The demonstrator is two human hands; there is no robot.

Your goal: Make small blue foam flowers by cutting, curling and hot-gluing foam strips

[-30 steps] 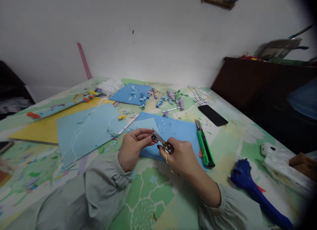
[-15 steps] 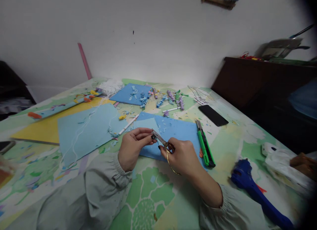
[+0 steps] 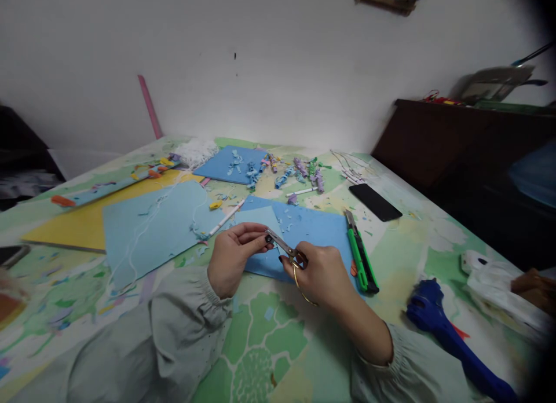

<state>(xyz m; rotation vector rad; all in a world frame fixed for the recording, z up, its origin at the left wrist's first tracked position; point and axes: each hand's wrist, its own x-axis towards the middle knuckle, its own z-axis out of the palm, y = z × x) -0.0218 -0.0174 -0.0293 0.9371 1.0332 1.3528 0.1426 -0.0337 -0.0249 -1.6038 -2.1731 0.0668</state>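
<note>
My right hand (image 3: 319, 270) grips gold-handled scissors (image 3: 284, 248), their blades pointing up and left to the fingertips of my left hand (image 3: 237, 252). The left fingers are pinched together at the blade tips; whatever sits between them is too small to make out. Beneath both hands lies a blue foam sheet (image 3: 319, 226), with a smaller light blue piece (image 3: 260, 216) on top. A green box cutter (image 3: 361, 252) rests at the sheet's right edge. Beyond the left hand is a white stick (image 3: 226, 218).
Light blue (image 3: 152, 223) and yellow sheets (image 3: 65, 232) lie on the left. Several curled paper pieces (image 3: 299, 168) are at the back, near a white string pile (image 3: 195, 153). On the right are a black phone (image 3: 376, 202), a blue tool (image 3: 456, 339) and a plastic bag (image 3: 495, 293).
Both hands and the scissors keep nearly the same pose. The whole view has shifted very slightly. At the far left edge a blurred hand with something orange has moved a little.
</note>
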